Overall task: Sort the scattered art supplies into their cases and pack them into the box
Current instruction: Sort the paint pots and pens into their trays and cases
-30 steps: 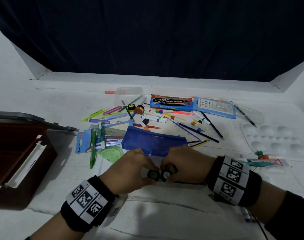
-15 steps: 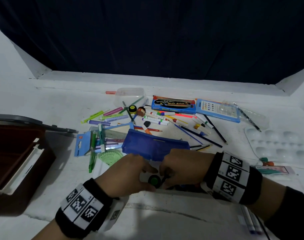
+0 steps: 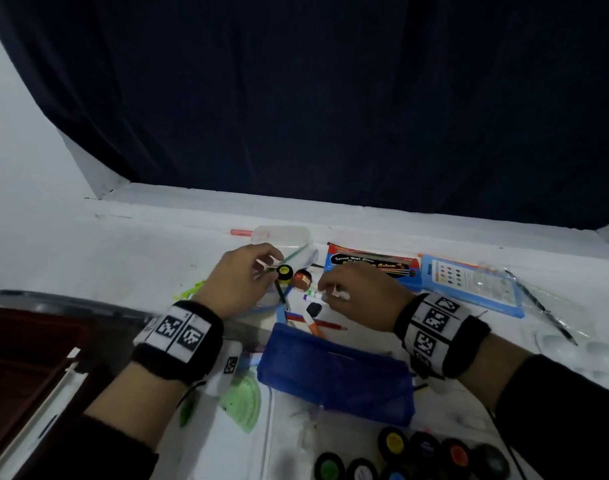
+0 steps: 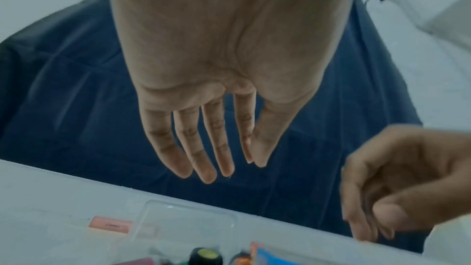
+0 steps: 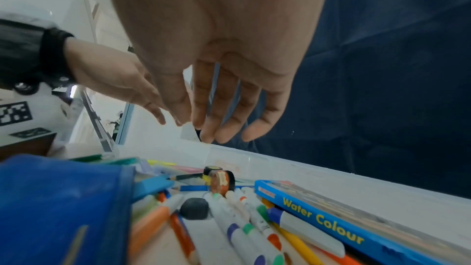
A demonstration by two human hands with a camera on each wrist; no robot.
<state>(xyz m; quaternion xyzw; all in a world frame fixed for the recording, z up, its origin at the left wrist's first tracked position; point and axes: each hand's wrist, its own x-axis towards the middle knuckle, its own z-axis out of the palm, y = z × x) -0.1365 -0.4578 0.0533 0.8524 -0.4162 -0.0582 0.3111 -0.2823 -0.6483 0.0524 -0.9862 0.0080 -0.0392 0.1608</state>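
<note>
Head view: the left hand [image 3: 240, 280] hovers by the yellow-capped pot [image 3: 284, 270], fingers loose and empty; the right hand [image 3: 360, 294] reaches at 3 o'clock of the brown pot [image 3: 302, 279], holding nothing. The blue pouch [image 3: 334, 374] lies at 6 o'clock, more pots [image 3: 393, 441] nearer; the box [image 3: 26, 362] sits at 9 o'clock on the counter [image 3: 140, 244].

Left wrist: fingers [image 4: 203, 148] straight, spread.

Right wrist: fingers [image 5: 229, 112] relaxed above markers [image 5: 244, 227] and the watercolour case [image 5: 331, 223].

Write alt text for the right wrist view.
An open right hand hangs over scattered markers, a tipped orange paint pot and a blue Water Colour box. A blue pouch fills the lower left; the left hand reaches alongside.
</note>
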